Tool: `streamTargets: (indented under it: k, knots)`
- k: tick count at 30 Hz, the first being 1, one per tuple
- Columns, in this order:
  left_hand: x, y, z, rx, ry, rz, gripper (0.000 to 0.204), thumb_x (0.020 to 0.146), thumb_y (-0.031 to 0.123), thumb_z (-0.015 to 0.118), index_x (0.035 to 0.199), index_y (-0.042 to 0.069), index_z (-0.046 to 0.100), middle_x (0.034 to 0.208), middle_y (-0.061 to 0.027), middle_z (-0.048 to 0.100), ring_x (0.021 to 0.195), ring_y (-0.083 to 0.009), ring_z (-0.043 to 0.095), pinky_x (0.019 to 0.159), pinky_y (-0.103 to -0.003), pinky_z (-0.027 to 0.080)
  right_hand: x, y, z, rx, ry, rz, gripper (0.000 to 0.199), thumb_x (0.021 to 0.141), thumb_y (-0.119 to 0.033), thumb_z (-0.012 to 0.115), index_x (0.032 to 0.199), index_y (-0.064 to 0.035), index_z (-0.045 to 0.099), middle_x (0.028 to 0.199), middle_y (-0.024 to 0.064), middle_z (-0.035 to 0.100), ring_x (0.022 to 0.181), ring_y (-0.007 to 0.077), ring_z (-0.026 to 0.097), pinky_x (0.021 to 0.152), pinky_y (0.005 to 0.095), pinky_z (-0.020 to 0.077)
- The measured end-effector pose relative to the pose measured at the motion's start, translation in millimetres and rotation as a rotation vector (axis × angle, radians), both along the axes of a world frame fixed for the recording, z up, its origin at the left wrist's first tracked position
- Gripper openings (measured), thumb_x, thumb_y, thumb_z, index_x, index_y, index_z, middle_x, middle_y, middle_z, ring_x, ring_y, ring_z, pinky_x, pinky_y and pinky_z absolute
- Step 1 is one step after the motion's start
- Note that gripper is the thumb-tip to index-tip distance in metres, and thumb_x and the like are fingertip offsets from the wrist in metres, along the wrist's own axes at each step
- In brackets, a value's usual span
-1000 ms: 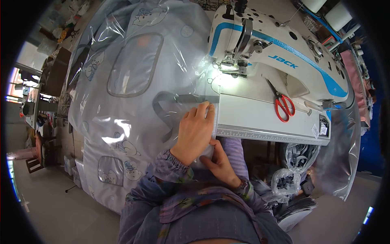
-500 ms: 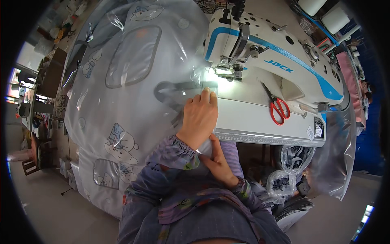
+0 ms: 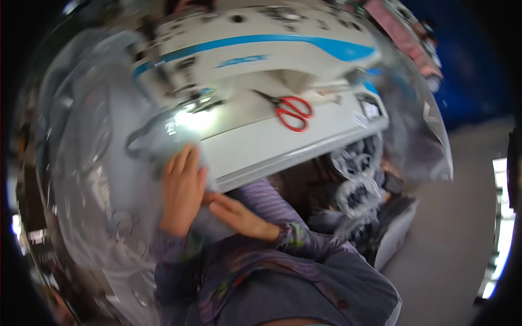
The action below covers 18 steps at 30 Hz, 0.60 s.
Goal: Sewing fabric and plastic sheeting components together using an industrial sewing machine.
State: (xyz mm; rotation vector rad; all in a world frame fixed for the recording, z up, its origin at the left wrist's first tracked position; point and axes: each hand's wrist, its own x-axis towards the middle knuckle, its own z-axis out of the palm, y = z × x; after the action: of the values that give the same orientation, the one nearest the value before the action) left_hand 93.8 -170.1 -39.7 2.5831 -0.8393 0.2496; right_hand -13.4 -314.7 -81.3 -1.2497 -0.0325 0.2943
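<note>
A large grey translucent sheet with printed animal figures drapes over the left side and runs up to the lit needle area of a white and blue sewing machine. My left hand lies on this sheet, fingers stretched out towards the needle. Just right of it, my right hand is at the sheet's near edge, which it seems to pinch; motion blur softens its fingertips. A darker grey strip lies on the sheet near the needle. Red-handled scissors rest on the machine bed.
Along the front of the white machine table runs a straight edge. Clear bags of dark pieces hang below it to the right. A transparent plastic sheet hangs off the table's right end.
The view has swung right, so the machine and both hands now appear farther left, and the picture is blurred. My left hand still lies flat on the sheet, my right at its edge.
</note>
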Motion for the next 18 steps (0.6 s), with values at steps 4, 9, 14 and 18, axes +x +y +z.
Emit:
streamTargets:
  k: [4, 9, 14, 18]
  knots:
    - [-74, 29, 7, 0.035, 0.078, -0.067, 0.051, 0.092, 0.010, 0.063, 0.141, 0.000, 0.054, 0.148, -0.0160, 0.052, 0.135, -0.0378, 0.050, 0.116, -0.050, 0.037, -25, 5, -14, -0.206, -0.071, -0.021, 0.017, 0.105, -0.018, 0.059, 0.107, -0.0021, 0.063, 0.112, 0.0035, 0.058, 0.102, 0.0112, 0.053, 0.091, 0.0280, 0.0443]
    - [-123, 54, 22, 0.182, 0.205, -0.136, 0.063, 0.086, 0.031, 0.072, 0.142, 0.007, 0.057, 0.149, -0.0138, 0.051, 0.140, -0.0346, 0.047, 0.119, -0.061, 0.027, -30, 2, -8, 0.131, 0.017, -0.055, 0.025, 0.109, -0.027, 0.054, 0.101, -0.0046, 0.062, 0.098, 0.0004, 0.053, 0.095, 0.0107, 0.049, 0.086, 0.0278, 0.0429]
    - [-133, 49, 8, 0.203, 0.044, -0.139, 0.050, 0.085, 0.023, 0.070, 0.134, 0.016, 0.065, 0.142, -0.0084, 0.056, 0.133, -0.0264, 0.054, 0.117, -0.056, 0.034, -38, -16, 5, 0.080, 0.136, -0.162, 0.024, 0.103, -0.006, 0.060, 0.121, -0.0121, 0.045, 0.099, -0.0022, 0.054, 0.088, 0.0052, 0.046, 0.074, 0.0220, 0.0395]
    - [-141, 56, 3, -0.058, 0.028, -0.208, 0.043, 0.080, 0.012, 0.068, 0.122, 0.016, 0.073, 0.129, -0.0048, 0.064, 0.120, -0.0240, 0.061, 0.112, -0.049, 0.041, -50, -19, 13, 0.063, 0.263, -0.089, 0.034, 0.103, 0.000, 0.056, 0.130, -0.0114, 0.037, 0.102, 0.0047, 0.067, 0.089, 0.0067, 0.061, 0.071, 0.0205, 0.0498]
